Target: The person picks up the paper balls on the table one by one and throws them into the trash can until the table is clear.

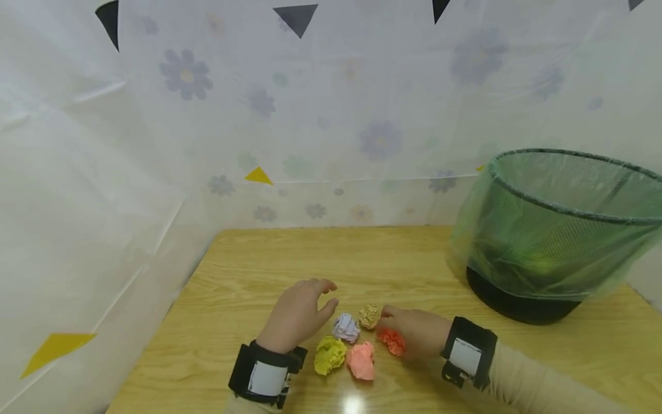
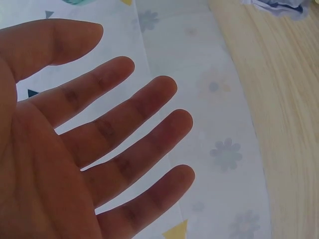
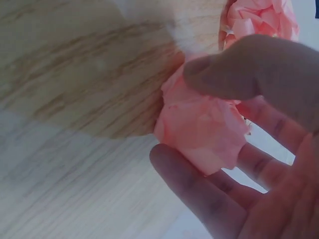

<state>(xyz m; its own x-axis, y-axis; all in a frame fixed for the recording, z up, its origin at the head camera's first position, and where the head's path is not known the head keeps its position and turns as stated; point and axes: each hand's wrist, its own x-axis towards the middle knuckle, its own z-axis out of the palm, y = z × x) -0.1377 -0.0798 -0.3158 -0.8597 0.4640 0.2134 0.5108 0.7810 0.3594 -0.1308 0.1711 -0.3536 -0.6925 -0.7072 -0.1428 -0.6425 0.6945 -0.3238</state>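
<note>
My right hand (image 1: 416, 330) grips a red-orange crumpled paper ball (image 1: 394, 342) at the table's front. In the right wrist view that ball looks pink, with the thumb on one side and curled fingers round the other. My left hand (image 1: 297, 313) hovers with spread, relaxed fingers and holds nothing; its palm shows bare in the left wrist view. Between the hands lie a pale lilac paper ball (image 1: 346, 328), a tan one (image 1: 369, 316), a yellow-green one (image 1: 330, 355) and a pink one (image 1: 361, 361). The lilac ball is nearest the left hand.
At the right of the wooden table (image 1: 248, 259) stands a mesh waste bin (image 1: 543, 230) with a green plastic liner, its dark rim high above the tabletop. A white flowered sheet (image 1: 320, 138) hangs behind the table and along the left side.
</note>
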